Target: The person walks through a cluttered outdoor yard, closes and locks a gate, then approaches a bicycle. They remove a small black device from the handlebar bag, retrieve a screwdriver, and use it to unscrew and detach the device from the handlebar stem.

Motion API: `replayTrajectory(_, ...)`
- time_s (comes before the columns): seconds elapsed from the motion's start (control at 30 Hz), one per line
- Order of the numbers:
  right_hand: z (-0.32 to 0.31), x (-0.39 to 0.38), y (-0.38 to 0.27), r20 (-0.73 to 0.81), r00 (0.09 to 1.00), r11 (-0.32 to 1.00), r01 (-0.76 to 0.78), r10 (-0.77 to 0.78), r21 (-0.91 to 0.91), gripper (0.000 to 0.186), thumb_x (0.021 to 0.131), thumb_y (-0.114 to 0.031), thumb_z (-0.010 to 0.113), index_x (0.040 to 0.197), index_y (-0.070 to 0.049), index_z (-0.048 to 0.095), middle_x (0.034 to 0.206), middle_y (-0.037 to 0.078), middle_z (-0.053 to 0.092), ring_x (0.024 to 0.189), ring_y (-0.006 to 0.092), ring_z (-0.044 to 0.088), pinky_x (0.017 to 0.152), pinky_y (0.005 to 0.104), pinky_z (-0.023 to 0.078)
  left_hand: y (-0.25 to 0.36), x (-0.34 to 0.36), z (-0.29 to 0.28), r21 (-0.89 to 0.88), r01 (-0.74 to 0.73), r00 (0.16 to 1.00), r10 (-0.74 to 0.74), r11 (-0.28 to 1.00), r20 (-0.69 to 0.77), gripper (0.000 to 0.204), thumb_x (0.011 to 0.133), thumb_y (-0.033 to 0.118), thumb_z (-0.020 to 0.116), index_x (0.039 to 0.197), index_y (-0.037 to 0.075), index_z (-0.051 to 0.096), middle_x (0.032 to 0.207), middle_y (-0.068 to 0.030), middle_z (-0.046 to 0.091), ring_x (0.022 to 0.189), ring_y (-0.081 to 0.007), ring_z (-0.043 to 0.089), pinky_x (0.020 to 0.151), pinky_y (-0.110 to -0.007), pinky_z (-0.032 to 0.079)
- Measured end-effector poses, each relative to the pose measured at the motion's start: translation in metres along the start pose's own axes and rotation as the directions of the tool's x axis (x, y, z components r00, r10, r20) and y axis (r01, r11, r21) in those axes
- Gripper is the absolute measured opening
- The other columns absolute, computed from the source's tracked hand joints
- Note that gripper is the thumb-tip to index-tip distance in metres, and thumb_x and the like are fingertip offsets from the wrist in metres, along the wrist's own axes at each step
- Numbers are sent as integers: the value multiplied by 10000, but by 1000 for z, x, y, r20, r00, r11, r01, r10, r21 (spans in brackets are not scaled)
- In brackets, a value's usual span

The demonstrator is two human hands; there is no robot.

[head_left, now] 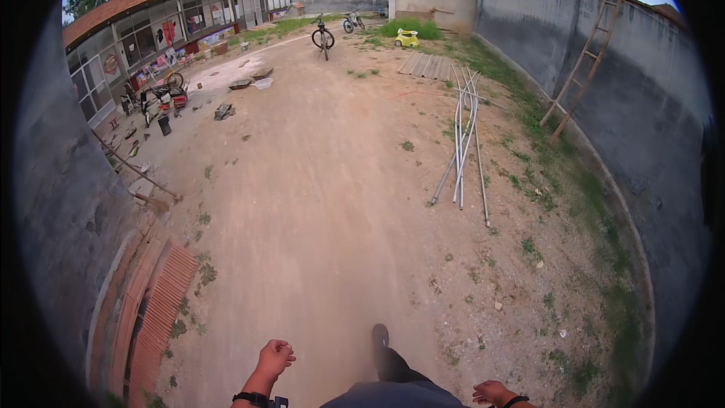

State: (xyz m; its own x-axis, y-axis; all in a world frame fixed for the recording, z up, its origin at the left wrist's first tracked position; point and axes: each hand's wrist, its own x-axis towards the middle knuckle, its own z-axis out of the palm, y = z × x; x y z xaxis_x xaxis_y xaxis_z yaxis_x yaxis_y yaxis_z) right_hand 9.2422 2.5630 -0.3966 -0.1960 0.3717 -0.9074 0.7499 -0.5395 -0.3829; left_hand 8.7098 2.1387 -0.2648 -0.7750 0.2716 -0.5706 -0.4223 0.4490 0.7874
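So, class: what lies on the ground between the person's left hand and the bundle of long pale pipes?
In the head view, only bare packed dirt with a few small weed tufts lies between the left hand and the pale pipes.

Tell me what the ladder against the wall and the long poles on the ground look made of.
Ladder: probably weathered wood, going by its reddish-brown, uneven rails and rungs. Long poles: likely metal or plastic pipe, since they are pale grey, thin and slightly bowed; the view is too distant to settle it.

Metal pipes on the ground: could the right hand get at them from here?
Probably not. The right hand hangs empty by the hip, and the pipes lie well ahead on the dirt. Nothing blocks the way; they are simply far beyond arm's reach.
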Motion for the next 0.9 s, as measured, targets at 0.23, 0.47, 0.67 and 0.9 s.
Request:
replayTrajectory(0.23,65,104,-358,-50,992,992,121,-119,34,322,989,-261,705,1163,8,676,1021,135,755,811,264,764,673,367,613,63,86,8,208,-570,822,555,795,130,126,863,170,644,858,46,622,955,-202,650,942,-390,598,824,-507,487)
replayTrajectory(0.47,190,189,-755,136,811,804,583,-569,-118,351,995,-296,699,1201,-12,685,1029,103,758,831,197,760,680,319,591,9,300,-46,661,183,974,-223,728,-24,373,950,404,604,972,88,801,1020,-222,752,1032,-380,712,888,-534,558)
replayTrajectory(0.67,230,273,-891,93,949,930,313,-301,-192,346,1026,-282,681,1255,-24,651,1080,104,752,878,199,764,738,326,599,249,520,-36,-295,123,987,-148,948,-64,291,960,337,607,885,89,741,861,-168,694,843,-353,661,818,-519,540)
replayTrajectory(0.9,212,360,-973,42,999,996,6,-2,-92,309,1021,-260,693,1212,-20,659,1087,137,760,937,287,783,753,401,629,562,828,-41,23,68,997,-68,997,-23,328,972,178,672,1218,-27,600,1002,-132,725,840,-227,769,661,-318,605)
